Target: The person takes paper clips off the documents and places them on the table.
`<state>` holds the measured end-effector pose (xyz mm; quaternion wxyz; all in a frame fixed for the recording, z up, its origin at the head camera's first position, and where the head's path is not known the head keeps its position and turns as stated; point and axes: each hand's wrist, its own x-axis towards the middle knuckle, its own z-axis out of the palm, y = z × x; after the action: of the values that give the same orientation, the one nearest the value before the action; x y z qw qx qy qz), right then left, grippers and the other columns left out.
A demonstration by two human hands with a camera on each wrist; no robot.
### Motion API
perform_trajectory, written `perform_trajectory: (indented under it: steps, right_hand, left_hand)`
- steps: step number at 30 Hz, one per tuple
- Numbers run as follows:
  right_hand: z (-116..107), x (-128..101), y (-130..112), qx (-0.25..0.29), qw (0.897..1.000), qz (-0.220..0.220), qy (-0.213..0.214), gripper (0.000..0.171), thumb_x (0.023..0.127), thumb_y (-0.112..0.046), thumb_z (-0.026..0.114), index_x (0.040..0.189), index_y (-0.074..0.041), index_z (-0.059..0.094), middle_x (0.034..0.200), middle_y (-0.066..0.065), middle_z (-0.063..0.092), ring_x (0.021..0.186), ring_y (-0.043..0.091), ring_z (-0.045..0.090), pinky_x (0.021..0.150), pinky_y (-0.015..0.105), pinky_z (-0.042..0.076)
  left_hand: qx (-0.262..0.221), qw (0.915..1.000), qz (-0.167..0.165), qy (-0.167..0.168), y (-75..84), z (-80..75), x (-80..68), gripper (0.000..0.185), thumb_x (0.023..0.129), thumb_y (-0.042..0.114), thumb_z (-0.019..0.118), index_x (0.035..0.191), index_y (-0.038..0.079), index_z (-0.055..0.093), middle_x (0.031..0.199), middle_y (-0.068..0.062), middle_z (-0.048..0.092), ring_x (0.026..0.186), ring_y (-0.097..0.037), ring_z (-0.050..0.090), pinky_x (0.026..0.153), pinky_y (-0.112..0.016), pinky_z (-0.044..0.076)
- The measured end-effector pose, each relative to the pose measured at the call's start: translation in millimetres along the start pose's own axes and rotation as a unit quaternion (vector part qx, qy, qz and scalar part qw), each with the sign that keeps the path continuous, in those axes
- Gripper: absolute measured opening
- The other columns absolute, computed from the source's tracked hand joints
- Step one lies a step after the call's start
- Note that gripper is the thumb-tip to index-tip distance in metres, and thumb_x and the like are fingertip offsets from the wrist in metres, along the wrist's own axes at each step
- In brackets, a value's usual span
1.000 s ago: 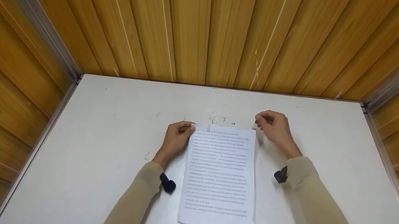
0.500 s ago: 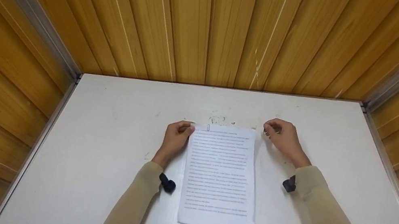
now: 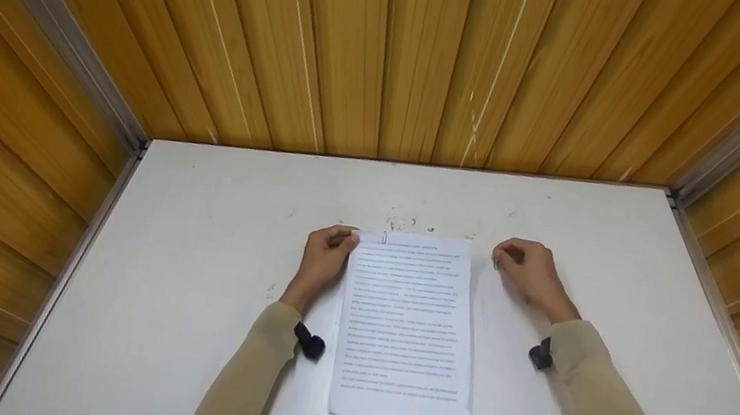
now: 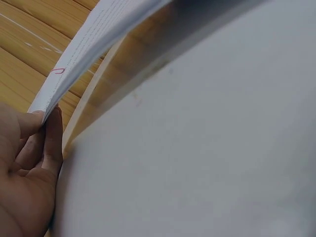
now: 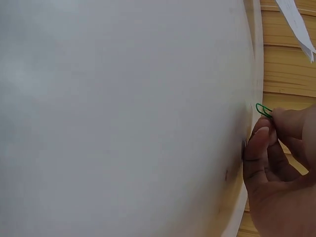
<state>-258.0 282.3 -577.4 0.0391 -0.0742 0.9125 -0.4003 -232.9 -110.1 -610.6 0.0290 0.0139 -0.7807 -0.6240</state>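
A stack of printed paper sheets (image 3: 406, 328) lies upright to the viewer at the middle of the white table. My left hand (image 3: 326, 257) pinches its upper left corner, thumb on top and fingers beneath; in the left wrist view that edge of the sheets (image 4: 74, 64) is lifted. A red paper clip (image 4: 58, 71) sits on the top edge of the stack, near the pinched corner. Right of the stack, apart from it, my right hand (image 3: 532, 273) pinches a green paper clip (image 5: 262, 109) between thumb and fingertips, its looped end sticking out.
The white table (image 3: 194, 298) carries small dark scuff marks (image 3: 401, 224) beyond the paper's top edge. Wood-patterned panels (image 3: 419, 56) close in the back and both sides. A black wrist camera (image 3: 310, 341) hangs at the left cuff, another (image 3: 541, 353) at the right.
My right hand has moved right and toward me, away from the stack's upper right corner, with the green paper clip. The left hand and the sheets have stayed in place.
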Motion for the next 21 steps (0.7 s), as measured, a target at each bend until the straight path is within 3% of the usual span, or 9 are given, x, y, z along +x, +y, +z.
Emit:
perform_trajectory:
  steps: [9, 21]
  right_hand:
    - [-0.6, -3.3, 0.1, -0.023, 1.0, 0.015, -0.007, 0.019, 0.108, -0.016, 0.063, 0.113, -0.004, 0.077, 0.109, 0.014, 0.076, 0.099, 0.027, 0.065, 0.086, 0.038, 0.049]
    - [-0.6, -2.1, 0.9, -0.023, 1.0, 0.013, 0.0, 0.02, 0.107, -0.016, 0.063, 0.113, -0.003, 0.078, 0.113, 0.017, 0.076, 0.104, 0.031, 0.069, 0.093, 0.045, 0.051]
  left_hand:
    - [0.01, 0.9999, -0.01, 0.004, 0.4, 0.5, 0.1, 0.022, 0.106, 0.016, 0.068, 0.123, 0.005, 0.077, 0.113, -0.01, 0.079, 0.101, -0.019, 0.074, 0.091, -0.033, 0.057]
    - [-0.002, 0.9999, -0.013, 0.001, 1.2, 1.2, -0.1, 0.022, 0.107, 0.014, 0.066, 0.123, 0.002, 0.076, 0.113, -0.012, 0.079, 0.099, -0.02, 0.075, 0.089, -0.031, 0.058]
